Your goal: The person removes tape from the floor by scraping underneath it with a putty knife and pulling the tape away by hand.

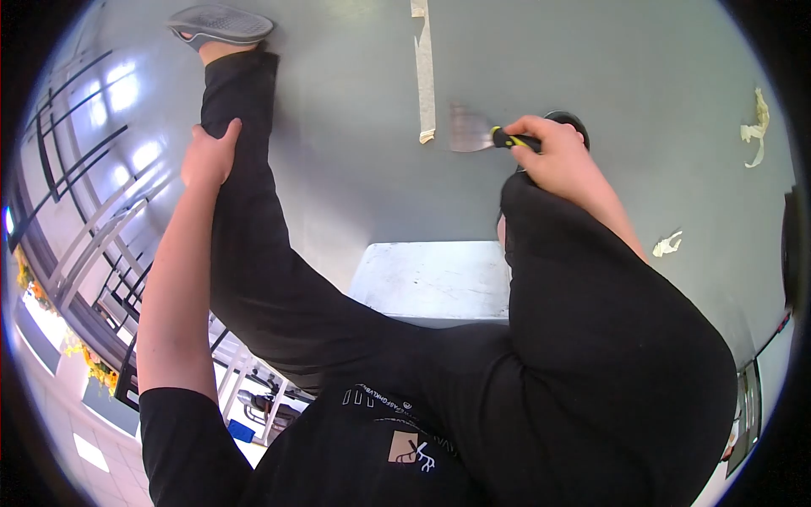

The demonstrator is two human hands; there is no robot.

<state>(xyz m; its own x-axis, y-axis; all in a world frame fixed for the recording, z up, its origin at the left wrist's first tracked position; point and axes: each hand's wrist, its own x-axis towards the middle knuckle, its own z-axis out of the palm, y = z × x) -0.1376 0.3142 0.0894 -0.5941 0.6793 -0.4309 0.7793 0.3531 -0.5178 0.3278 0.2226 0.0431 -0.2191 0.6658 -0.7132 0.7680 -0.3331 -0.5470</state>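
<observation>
Two bare hands are at work over a grey floor point(355, 118), and only the right grip point(557, 156) carries a tool: it is closed round the black and yellow handle of a scraper point(470, 131), whose broad metal blade, a little blurred, points out from the fingers toward the left grip's side. Just past the blade's edge, with a narrow gap between, ends a strip of beige tape point(425, 72) that lies on the floor and runs away forward from the right grip. Dark footwear point(562, 116) shows partly behind that same grip. The left grip point(209, 156) rests on the black trouser leg point(245, 211), thumb across the front; its fingers are mostly hidden, so I cannot tell how tightly they close. Ahead of it is a grey sandal point(224, 24). Nearer the body than the right grip, and between the legs, sits a white box-like block point(431, 279) with a scuffed top; whether it is hollow or holds anything cannot be told. Out to the right of the right grip lie two torn pale scraps, one farther off point(754, 127) and one closer to the forearm point(667, 245). Behind the left grip, past the elbow, a white rack point(245, 380) holds dark and metallic items point(270, 406), with a small blue object point(241, 431) beside them, too small to identify.
</observation>
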